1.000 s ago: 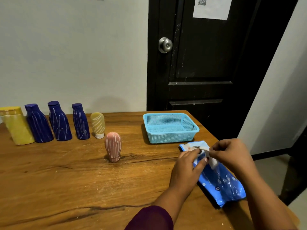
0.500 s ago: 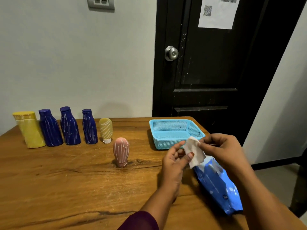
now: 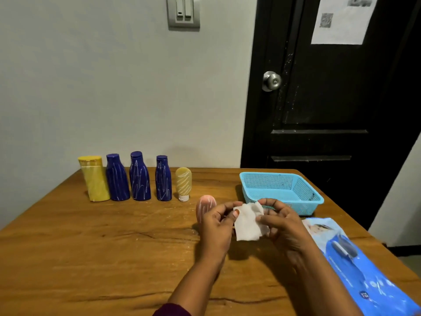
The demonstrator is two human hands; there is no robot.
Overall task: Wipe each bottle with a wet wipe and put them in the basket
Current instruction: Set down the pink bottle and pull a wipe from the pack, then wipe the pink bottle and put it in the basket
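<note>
Your table [image 3: 91, 247] has its widest free wood at the near left, in front of the row along the far edge: a yellow bottle [image 3: 94, 179], three blue bottles [image 3: 117, 179] [image 3: 139, 179] [image 3: 163, 179] and a beige tube [image 3: 183, 183], all upright by the wall. The blue basket [image 3: 268, 183] sits near the far right corner, and the wipes pack [image 3: 355, 258] lies along the right edge. Both your hands are raised over the middle of the table, palms turned toward each other. Your left hand [image 3: 216, 226] pinches the left edge of the wet wipe [image 3: 248, 222], your right hand [image 3: 282, 222] pinches its right edge, and the sheet hangs between them. The pink bottle [image 3: 204, 206] stands just behind your left hand, partly hidden by it.
</note>
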